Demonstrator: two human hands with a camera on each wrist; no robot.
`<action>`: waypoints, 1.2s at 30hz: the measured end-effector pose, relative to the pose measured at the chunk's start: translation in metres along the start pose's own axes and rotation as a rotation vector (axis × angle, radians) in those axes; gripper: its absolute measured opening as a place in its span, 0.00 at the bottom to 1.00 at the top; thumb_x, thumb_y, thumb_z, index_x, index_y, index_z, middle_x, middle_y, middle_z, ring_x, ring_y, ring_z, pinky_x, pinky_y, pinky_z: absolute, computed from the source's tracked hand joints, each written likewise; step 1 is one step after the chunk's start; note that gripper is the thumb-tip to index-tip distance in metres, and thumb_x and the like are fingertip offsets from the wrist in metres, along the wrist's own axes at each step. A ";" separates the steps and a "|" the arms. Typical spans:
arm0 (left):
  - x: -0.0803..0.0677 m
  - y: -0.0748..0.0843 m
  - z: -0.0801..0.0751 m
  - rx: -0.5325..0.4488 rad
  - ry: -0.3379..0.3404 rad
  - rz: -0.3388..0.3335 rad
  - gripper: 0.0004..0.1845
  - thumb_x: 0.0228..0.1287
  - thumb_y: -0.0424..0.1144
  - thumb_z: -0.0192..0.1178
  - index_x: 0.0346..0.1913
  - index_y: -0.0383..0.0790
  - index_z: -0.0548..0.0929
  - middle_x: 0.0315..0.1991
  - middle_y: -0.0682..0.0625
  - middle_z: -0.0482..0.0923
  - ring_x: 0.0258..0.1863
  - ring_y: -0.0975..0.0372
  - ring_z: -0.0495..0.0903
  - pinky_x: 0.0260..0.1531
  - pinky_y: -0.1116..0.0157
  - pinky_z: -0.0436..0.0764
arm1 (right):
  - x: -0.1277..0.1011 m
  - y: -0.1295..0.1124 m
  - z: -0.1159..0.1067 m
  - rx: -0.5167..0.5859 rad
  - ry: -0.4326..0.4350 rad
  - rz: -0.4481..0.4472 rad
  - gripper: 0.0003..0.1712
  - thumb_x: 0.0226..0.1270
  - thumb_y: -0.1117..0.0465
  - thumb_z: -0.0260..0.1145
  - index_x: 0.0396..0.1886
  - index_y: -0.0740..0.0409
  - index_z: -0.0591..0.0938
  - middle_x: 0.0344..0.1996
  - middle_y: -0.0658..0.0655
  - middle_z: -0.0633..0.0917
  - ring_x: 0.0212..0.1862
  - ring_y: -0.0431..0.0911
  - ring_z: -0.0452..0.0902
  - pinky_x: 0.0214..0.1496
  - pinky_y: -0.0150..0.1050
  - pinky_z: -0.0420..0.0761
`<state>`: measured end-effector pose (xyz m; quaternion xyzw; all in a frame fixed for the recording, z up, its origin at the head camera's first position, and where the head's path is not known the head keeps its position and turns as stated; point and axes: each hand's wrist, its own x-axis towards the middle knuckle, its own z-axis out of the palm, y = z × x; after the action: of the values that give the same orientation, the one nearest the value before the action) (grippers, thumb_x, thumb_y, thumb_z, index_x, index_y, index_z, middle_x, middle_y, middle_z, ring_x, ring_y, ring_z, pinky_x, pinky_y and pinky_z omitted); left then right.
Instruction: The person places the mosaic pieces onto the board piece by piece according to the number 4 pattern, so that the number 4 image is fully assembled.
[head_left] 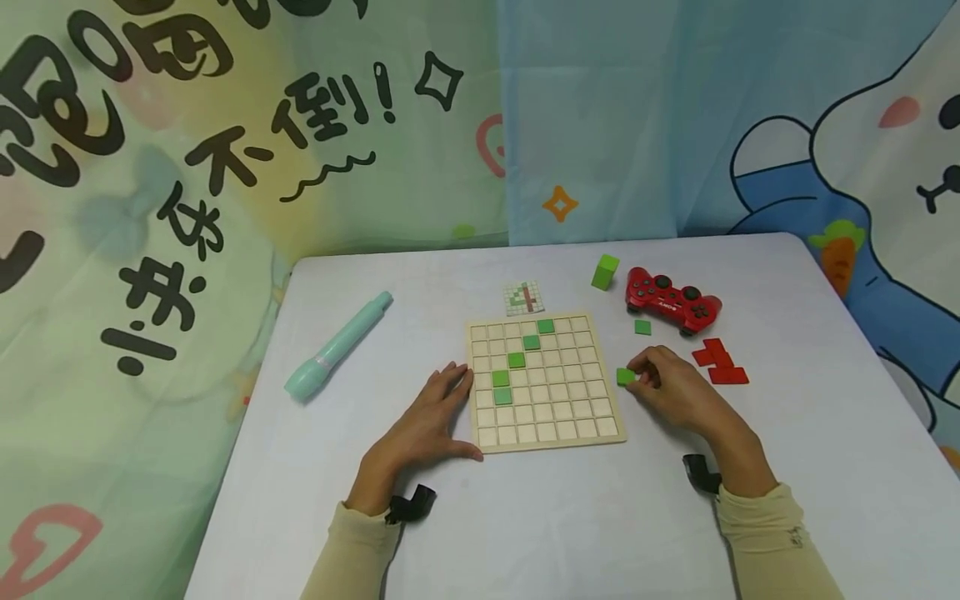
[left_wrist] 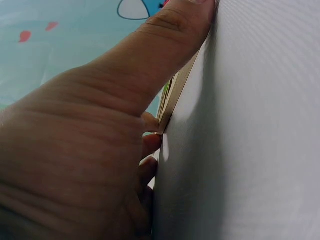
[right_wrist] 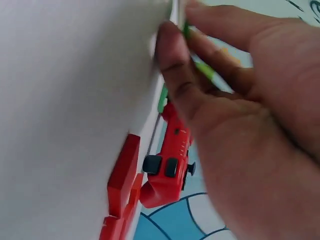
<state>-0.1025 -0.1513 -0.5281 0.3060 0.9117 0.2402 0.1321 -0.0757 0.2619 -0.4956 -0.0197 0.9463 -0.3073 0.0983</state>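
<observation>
Currently your right hand point(head_left: 675, 387) pinches a green tile point(head_left: 626, 377) just right of the wooden grid board point(head_left: 546, 382); your left hand point(head_left: 429, 421), fingers straight, rests against the board's left edge, mid-tabletop point(head_left: 525, 525).

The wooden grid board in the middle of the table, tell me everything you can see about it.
The wooden grid board is a pale square tray of small square cells lying flat on the white table. Five green tiles sit in it, stepping diagonally from upper right to lower left. The left hand rests against its left edge; the right hand pinches a green tile beside its right edge.
</observation>
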 end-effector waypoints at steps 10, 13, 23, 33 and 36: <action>0.001 -0.001 -0.004 0.000 0.008 0.016 0.72 0.45 0.61 0.85 0.86 0.36 0.53 0.87 0.40 0.50 0.89 0.47 0.45 0.89 0.48 0.53 | 0.014 -0.056 -0.010 -0.031 -0.098 -0.118 0.13 0.72 0.65 0.72 0.51 0.61 0.79 0.45 0.58 0.82 0.46 0.48 0.79 0.43 0.36 0.83; 0.001 -0.002 -0.004 0.002 0.016 0.030 0.71 0.45 0.61 0.85 0.85 0.35 0.54 0.87 0.40 0.52 0.89 0.46 0.47 0.89 0.48 0.53 | 0.020 -0.073 -0.006 -0.047 -0.127 -0.203 0.11 0.72 0.65 0.73 0.48 0.60 0.80 0.43 0.57 0.81 0.43 0.46 0.78 0.41 0.35 0.81; 0.000 -0.002 -0.001 -0.005 -0.007 0.006 0.71 0.46 0.62 0.84 0.86 0.36 0.53 0.87 0.42 0.50 0.89 0.48 0.45 0.90 0.50 0.50 | 0.036 -0.108 0.031 -0.054 -0.214 -0.347 0.10 0.71 0.64 0.74 0.44 0.60 0.81 0.41 0.54 0.81 0.40 0.41 0.76 0.42 0.34 0.82; -0.001 -0.002 -0.001 0.015 -0.002 0.032 0.71 0.47 0.62 0.83 0.86 0.35 0.53 0.87 0.40 0.51 0.89 0.46 0.47 0.90 0.49 0.51 | 0.043 -0.116 0.054 -0.069 -0.247 -0.393 0.10 0.72 0.63 0.74 0.43 0.60 0.80 0.38 0.53 0.79 0.36 0.39 0.71 0.38 0.30 0.75; 0.000 -0.002 -0.001 0.022 0.005 0.036 0.71 0.46 0.62 0.84 0.86 0.35 0.54 0.87 0.40 0.52 0.89 0.46 0.47 0.90 0.49 0.52 | 0.044 -0.118 0.057 -0.070 -0.247 -0.404 0.09 0.72 0.64 0.73 0.43 0.59 0.80 0.37 0.52 0.78 0.36 0.39 0.71 0.37 0.29 0.74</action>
<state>-0.1041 -0.1536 -0.5282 0.3230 0.9090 0.2334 0.1220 -0.1107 0.1295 -0.4793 -0.2496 0.9140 -0.2828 0.1492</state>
